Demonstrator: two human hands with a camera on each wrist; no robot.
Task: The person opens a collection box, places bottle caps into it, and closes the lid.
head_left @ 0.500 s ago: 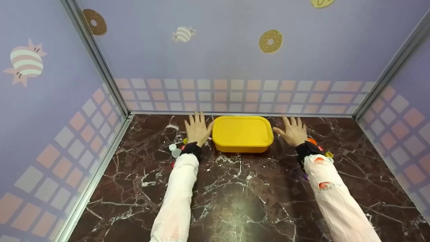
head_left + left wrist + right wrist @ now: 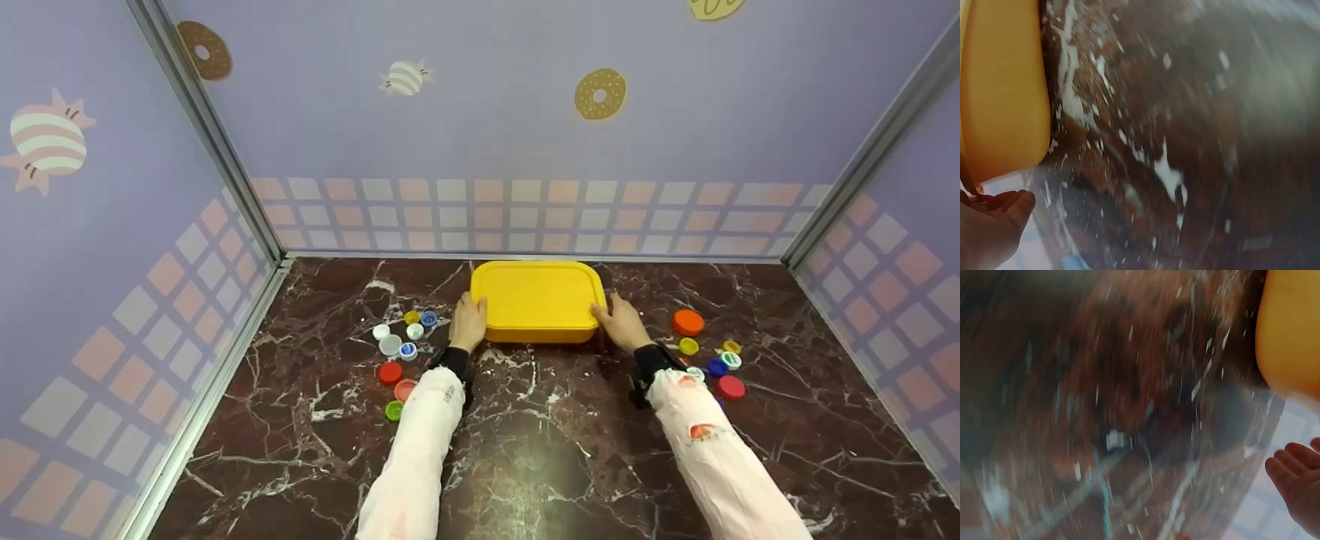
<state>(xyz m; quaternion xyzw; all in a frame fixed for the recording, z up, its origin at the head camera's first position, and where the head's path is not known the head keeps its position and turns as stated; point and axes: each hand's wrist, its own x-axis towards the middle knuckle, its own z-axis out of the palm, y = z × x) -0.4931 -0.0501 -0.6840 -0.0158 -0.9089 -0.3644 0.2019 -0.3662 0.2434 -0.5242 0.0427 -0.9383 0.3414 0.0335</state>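
Observation:
A yellow plastic box point(image 2: 536, 336) with a yellow lid point(image 2: 536, 294) stands near the back wall. At its left end, my left hand point(image 2: 469, 322) has its thumb over the lid's rim and its fingers outside it. In the left wrist view the fingertips point(image 2: 1019, 205) are right at the rim. My right hand point(image 2: 624, 322) lies at the opposite end, thumb on the lid's edge and fingers bent alongside. In the right wrist view its fingers point(image 2: 1292, 464) show just beyond the box's rounded end. The box's inside is hidden.
Several bottle caps, such as a red cap point(image 2: 390, 373) and a white cap point(image 2: 382, 332), lie left of the box. More caps, among them an orange cap point(image 2: 688, 322), lie to the right. Purple panels point(image 2: 420, 135) enclose the dark marbled table point(image 2: 525, 450).
Both hands, earlier spread flat on either side of the box, have drawn inward to its ends and bent round the lid's edges. The caps beside them are now uncovered.

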